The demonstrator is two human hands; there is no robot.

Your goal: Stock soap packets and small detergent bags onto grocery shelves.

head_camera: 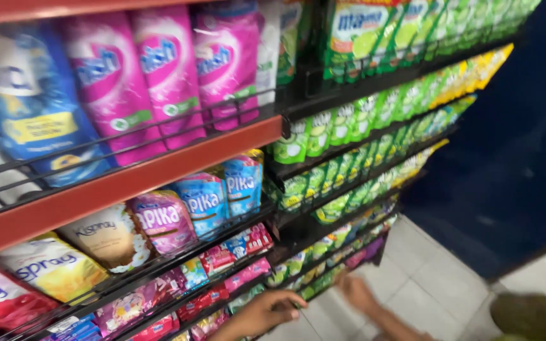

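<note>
Reaching: left hand [265,312] was at the bottom shelf [222,302], fingers curled on the small sachets [248,273]; grip unclear.
Right hand [355,292]: blurred, near the green packets [317,275] by the floor [424,284]; open or closed, I could not tell.
Risk: tugging one sachet could have dragged its neighbours off the wire rail.
Cause: packets packed tight, overlapping.

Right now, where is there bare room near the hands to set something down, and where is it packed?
Free: the pale tiled floor, between the bottom shelf and the dark blue wall, right of the right hand. Crowded: the shelves are full of pouches, and the left hand reaches among small packets on the lowest rows.
</note>
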